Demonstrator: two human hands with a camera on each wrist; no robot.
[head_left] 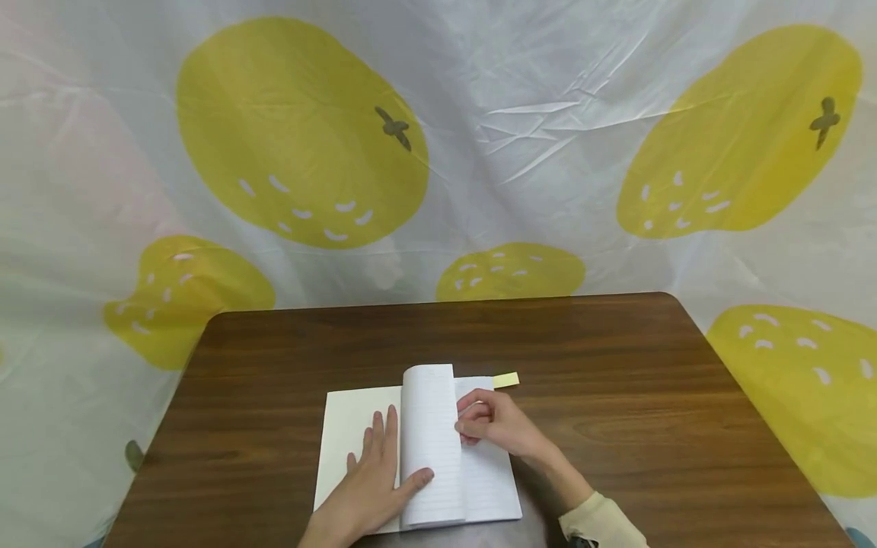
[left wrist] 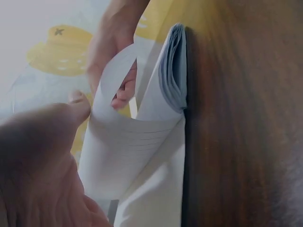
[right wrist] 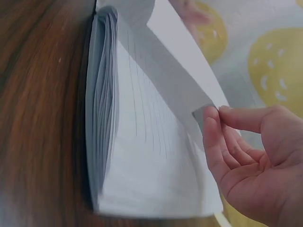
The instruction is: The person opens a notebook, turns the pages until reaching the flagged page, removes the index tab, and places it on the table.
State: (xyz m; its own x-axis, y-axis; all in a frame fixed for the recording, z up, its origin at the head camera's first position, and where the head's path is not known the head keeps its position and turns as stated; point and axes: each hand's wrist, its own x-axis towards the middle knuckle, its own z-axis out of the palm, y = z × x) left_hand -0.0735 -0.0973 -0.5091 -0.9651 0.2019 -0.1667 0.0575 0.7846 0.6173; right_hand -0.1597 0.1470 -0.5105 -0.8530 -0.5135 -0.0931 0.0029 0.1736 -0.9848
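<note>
An open notebook (head_left: pixel 489 483) with lined white pages lies on the brown table. One page (head_left: pixel 430 438) stands lifted and curls over toward the left side. My right hand (head_left: pixel 503 422) pinches that page's free edge between thumb and forefinger, as the right wrist view (right wrist: pixel 255 151) also shows. Spread over the blank left side (head_left: pixel 342 426) is my left hand (head_left: pixel 373 483), its fingers straight and its thumb reaching across the base of the curled page. A pale yellow sticky tab (head_left: pixel 506 380) juts from the notebook's top right edge.
The wood-grain table (head_left: pixel 651 396) extends to both sides and behind the notebook. A hanging white curtain (head_left: pixel 521 152) with large yellow fruit prints stands behind the table's far edge.
</note>
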